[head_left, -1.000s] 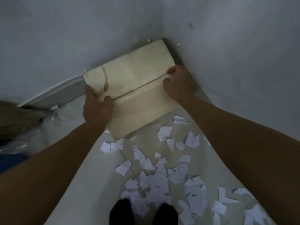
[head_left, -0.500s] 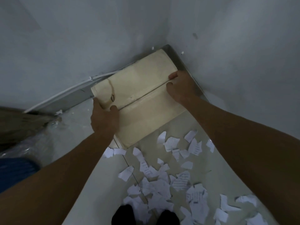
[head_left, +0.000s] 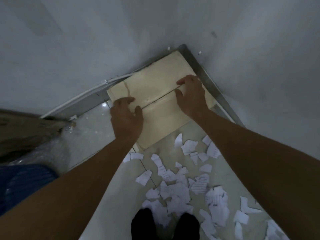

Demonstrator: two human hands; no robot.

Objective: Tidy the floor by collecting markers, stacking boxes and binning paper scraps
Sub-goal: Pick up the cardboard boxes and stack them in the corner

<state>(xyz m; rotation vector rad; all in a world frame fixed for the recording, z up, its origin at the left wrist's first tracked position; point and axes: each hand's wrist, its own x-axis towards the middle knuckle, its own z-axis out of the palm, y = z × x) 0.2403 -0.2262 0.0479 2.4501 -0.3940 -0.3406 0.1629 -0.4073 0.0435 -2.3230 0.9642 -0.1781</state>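
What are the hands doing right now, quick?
Left hand: open, pressing down on the left end of the box.
Right hand: open, pressing down on its right end.

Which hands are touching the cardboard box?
Touching, both: the head view shows the left hand and right hand resting on the cardboard box, fingers at its seam.
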